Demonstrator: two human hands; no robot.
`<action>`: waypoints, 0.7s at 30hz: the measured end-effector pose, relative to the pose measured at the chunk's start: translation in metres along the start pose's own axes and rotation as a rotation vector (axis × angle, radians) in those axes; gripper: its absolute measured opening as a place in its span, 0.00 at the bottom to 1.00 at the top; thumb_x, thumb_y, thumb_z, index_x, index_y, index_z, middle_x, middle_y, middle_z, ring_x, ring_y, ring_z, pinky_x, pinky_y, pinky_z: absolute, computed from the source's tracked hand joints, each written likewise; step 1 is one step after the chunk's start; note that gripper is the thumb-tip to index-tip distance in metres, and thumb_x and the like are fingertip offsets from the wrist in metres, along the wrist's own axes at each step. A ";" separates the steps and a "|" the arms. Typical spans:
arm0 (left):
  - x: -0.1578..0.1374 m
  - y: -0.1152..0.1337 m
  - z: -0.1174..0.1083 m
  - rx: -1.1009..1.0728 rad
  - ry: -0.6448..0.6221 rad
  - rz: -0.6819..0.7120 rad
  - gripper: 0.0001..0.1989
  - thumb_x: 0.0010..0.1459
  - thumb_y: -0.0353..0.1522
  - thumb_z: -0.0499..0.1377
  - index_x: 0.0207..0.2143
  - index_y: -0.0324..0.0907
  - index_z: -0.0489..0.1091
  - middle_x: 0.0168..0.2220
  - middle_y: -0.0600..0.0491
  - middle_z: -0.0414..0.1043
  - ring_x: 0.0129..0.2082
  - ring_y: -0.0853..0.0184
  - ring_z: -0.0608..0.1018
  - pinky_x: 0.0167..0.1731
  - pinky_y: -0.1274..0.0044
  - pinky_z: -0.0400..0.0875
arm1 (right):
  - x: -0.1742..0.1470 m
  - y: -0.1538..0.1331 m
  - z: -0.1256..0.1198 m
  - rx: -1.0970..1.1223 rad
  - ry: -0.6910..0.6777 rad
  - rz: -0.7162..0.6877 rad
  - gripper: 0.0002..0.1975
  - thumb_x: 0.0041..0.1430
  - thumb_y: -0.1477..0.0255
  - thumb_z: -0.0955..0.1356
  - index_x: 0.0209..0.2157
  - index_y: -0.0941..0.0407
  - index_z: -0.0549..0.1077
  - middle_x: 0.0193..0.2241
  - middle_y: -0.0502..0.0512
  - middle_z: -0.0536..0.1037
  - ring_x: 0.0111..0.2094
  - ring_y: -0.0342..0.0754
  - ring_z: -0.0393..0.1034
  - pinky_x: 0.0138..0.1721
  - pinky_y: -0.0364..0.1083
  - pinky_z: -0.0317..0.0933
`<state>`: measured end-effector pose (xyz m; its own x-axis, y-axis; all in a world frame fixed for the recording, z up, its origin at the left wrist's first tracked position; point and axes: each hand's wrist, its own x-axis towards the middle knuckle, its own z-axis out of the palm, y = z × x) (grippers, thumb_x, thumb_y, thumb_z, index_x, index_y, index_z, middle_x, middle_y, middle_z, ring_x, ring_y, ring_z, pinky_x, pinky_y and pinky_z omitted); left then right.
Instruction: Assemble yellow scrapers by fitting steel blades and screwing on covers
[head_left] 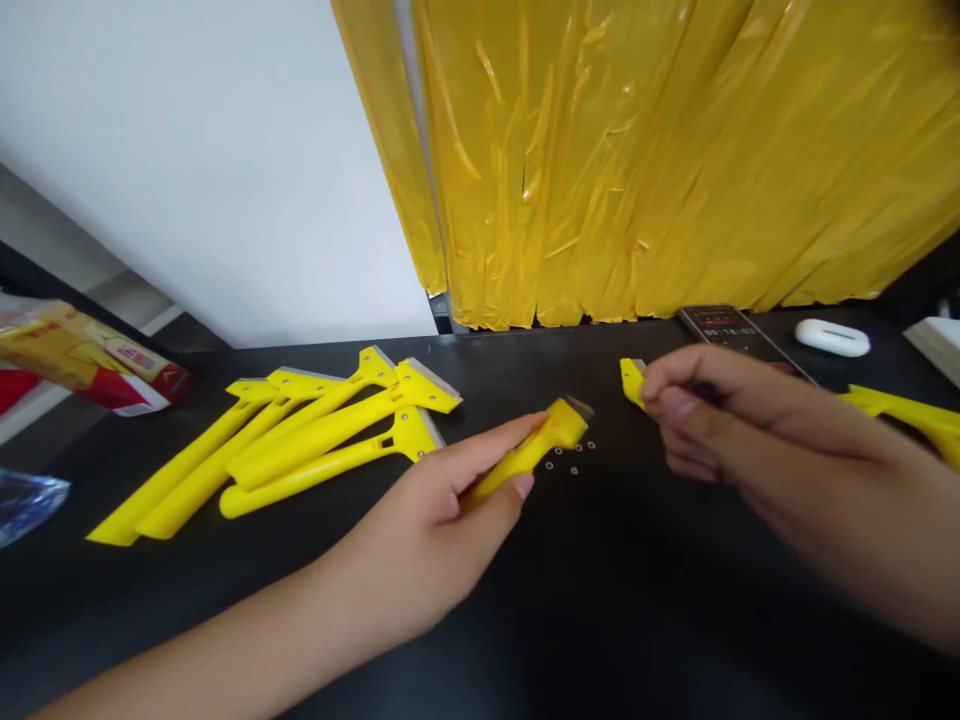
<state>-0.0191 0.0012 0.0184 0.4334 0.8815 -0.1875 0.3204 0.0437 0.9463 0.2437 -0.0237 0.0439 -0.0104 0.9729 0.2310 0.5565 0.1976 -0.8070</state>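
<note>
A yellow scraper [559,432] is gripped by the closed fingers of the left hand [450,520], above the middle of the black table [592,600], near small rings [574,471]. The fingertips of the right hand [720,430] are pinched together; whether anything is held cannot be told. Five more scrapers [319,428] are heaped on the left.

Got one phone [739,330] — left of it: five piled scrapers [322,433], one held scraper [551,437], one yellow piece [631,379], five visible rings [574,470] — right: one white case [832,337], one yellow tool [904,409].
</note>
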 end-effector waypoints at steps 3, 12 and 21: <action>-0.004 -0.003 -0.008 0.490 0.070 0.246 0.25 0.76 0.38 0.58 0.72 0.57 0.71 0.52 0.48 0.80 0.46 0.58 0.83 0.48 0.70 0.76 | 0.002 0.001 0.012 0.116 -0.266 0.228 0.26 0.68 0.42 0.68 0.36 0.52 0.76 0.27 0.49 0.73 0.29 0.47 0.67 0.27 0.44 0.63; -0.001 -0.013 -0.007 0.956 0.118 0.329 0.28 0.80 0.40 0.49 0.77 0.43 0.62 0.60 0.39 0.79 0.54 0.47 0.84 0.53 0.58 0.80 | 0.006 0.018 0.028 0.567 -0.524 0.491 0.22 0.67 0.51 0.74 0.34 0.53 0.67 0.24 0.40 0.57 0.25 0.40 0.43 0.25 0.42 0.41; -0.001 -0.015 -0.003 1.208 0.226 0.542 0.24 0.78 0.30 0.53 0.72 0.34 0.66 0.52 0.41 0.83 0.44 0.53 0.87 0.39 0.61 0.86 | 0.012 0.019 0.033 0.174 -0.393 0.265 0.16 0.63 0.56 0.72 0.30 0.53 0.74 0.26 0.47 0.67 0.28 0.43 0.58 0.29 0.44 0.51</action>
<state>-0.0266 0.0013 0.0048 0.6318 0.7179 0.2923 0.7417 -0.6695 0.0409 0.2269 -0.0046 0.0136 -0.2181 0.9575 -0.1890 0.4357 -0.0778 -0.8967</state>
